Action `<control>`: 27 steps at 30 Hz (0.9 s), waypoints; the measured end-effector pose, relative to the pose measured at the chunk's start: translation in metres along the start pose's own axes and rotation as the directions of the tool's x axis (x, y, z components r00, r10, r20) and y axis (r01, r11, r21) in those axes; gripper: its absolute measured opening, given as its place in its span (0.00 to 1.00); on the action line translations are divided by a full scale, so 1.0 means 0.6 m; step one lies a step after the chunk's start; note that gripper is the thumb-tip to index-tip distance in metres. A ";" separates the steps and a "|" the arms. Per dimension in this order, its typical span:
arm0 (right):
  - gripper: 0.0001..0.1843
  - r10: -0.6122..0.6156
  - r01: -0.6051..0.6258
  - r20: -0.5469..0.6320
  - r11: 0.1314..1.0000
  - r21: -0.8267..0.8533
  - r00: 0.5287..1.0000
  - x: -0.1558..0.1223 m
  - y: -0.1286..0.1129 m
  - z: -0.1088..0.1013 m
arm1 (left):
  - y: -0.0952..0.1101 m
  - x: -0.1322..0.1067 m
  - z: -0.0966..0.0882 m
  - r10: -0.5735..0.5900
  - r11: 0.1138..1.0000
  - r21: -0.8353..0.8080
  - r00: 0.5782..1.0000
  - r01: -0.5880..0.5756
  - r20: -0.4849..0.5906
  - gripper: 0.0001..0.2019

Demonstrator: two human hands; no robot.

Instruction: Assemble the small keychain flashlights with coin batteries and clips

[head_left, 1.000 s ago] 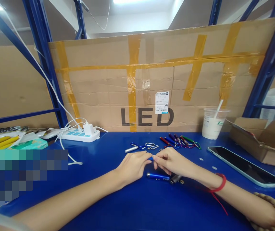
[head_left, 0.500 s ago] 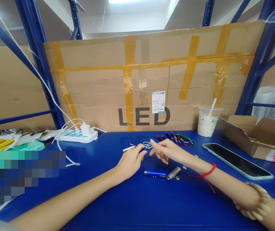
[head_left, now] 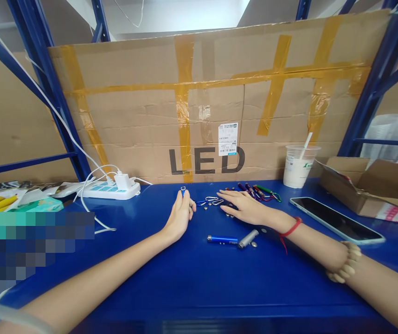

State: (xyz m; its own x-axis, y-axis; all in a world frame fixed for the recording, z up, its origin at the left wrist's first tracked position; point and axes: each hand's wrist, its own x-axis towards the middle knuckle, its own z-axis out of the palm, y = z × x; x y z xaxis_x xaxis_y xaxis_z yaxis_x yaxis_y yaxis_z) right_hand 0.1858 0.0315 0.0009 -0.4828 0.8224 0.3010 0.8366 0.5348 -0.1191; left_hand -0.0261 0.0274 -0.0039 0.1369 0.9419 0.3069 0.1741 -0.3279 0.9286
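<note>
My left hand (head_left: 181, 215) is closed, with a small blue piece with a metal loop (head_left: 183, 189) poking out past its fingertips; most of that piece is hidden. To the right, my right hand (head_left: 246, 206) is stretched flat and low over the table, fingers apart. Silver and blue clips (head_left: 213, 201) lie between the two hands. A small round silver disc (head_left: 205, 208) sits just in front of the clips, and a few more show under my right fingers. Nearer to me lie a blue metal tube (head_left: 222, 240) and a silver cylinder (head_left: 248, 239), with a button-like disc (head_left: 253, 245) beside it.
Several coloured tubes with carabiners (head_left: 259, 192) lie behind my right hand. At the right are a drink cup (head_left: 298, 167), a phone (head_left: 336, 220) and an open cardboard box (head_left: 373, 190). A power strip (head_left: 110, 189) with white cables stands at the left. Cardboard (head_left: 143, 125) walls off the back.
My hands have moved apart: the left turned upright, drawing left with the small blue piece. My right hand has flattened out and lowered. The camera view has shifted slightly.
</note>
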 end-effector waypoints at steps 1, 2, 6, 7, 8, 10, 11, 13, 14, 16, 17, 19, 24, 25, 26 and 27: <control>0.28 -0.025 0.025 0.034 1.000 0.003 0.999 0.002 0.001 0.002 | 0.001 -0.001 0.000 -0.005 1.000 0.004 1.000 0.005 0.013 0.22; 0.26 -0.055 0.055 0.054 0.998 0.008 0.997 0.005 0.001 0.002 | 0.002 -0.002 0.000 -0.010 1.000 0.008 1.000 0.009 0.030 0.22; 0.17 -0.101 0.101 0.002 0.994 -0.031 0.995 0.013 -0.001 -0.003 | 0.003 -0.004 0.000 -0.004 1.000 0.014 0.997 0.003 0.080 0.20; 0.15 -0.095 0.094 -0.022 0.994 -0.047 0.995 0.013 -0.001 -0.005 | 0.003 -0.004 0.000 -0.001 1.000 0.017 0.996 0.000 0.089 0.19; 0.14 -0.092 0.089 -0.044 0.994 -0.062 0.995 0.013 0.000 -0.007 | 0.003 -0.005 0.001 0.000 1.000 0.019 0.995 -0.002 0.099 0.18; 0.12 -0.096 0.088 -0.085 0.992 -0.093 0.992 0.011 0.000 -0.009 | 0.004 -0.004 0.001 0.000 1.000 0.016 0.994 -0.002 0.105 0.17; 0.11 -0.099 0.089 -0.103 0.991 -0.103 0.990 0.011 -0.001 -0.009 | 0.005 -0.004 0.001 0.001 1.000 0.008 0.996 -0.002 0.095 0.16; 0.13 -0.100 0.089 -0.144 0.993 -0.083 0.984 0.011 -0.009 -0.006 | 0.005 -0.003 0.002 0.001 1.000 -0.019 0.999 0.000 0.050 0.15; 0.15 -0.099 0.091 -0.163 0.994 -0.052 0.982 0.013 -0.015 -0.003 | 0.005 -0.002 0.002 0.000 0.999 -0.032 1.000 0.001 0.027 0.15; 0.19 -0.101 0.108 -0.180 0.994 0.032 0.978 0.018 -0.033 0.005 | 0.004 0.000 0.002 0.014 0.999 -0.032 1.000 -0.014 -0.004 0.14; 0.21 -0.112 0.125 -0.168 0.990 0.066 0.979 0.021 -0.043 0.009 | 0.003 0.000 0.002 0.033 0.999 -0.018 0.999 -0.033 -0.008 0.13; 0.25 -0.144 0.156 -0.115 0.983 0.099 0.983 0.027 -0.062 0.015 | 0.001 0.001 0.000 0.086 0.996 0.021 0.996 -0.086 0.001 0.11; 0.13 -0.184 0.187 -0.098 0.982 0.022 0.978 0.034 -0.077 0.014 | -0.004 0.003 -0.003 0.127 0.992 0.012 0.991 -0.127 0.032 0.10; 0.11 -0.183 0.184 -0.109 0.983 0.003 0.977 0.034 -0.075 0.012 | -0.004 0.003 -0.004 0.114 0.993 0.005 0.993 -0.114 0.030 0.09; 0.10 -0.183 0.183 -0.116 0.983 -0.010 0.976 0.034 -0.073 0.010 | -0.005 0.003 -0.003 0.096 0.995 0.002 0.995 -0.096 0.015 0.09; 0.10 -0.186 0.186 -0.120 0.982 -0.017 0.975 0.034 -0.071 0.009 | -0.005 0.004 -0.003 0.079 0.997 0.003 0.997 -0.079 0.001 0.09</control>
State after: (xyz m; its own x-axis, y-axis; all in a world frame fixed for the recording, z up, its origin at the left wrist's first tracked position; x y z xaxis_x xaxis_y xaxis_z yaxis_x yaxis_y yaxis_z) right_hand 0.1389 0.0263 0.0068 -0.5957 0.6789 0.4293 0.7368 0.6747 -0.0446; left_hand -0.0283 0.0306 -0.0058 0.1511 0.9128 0.3794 0.1661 -0.4018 0.9006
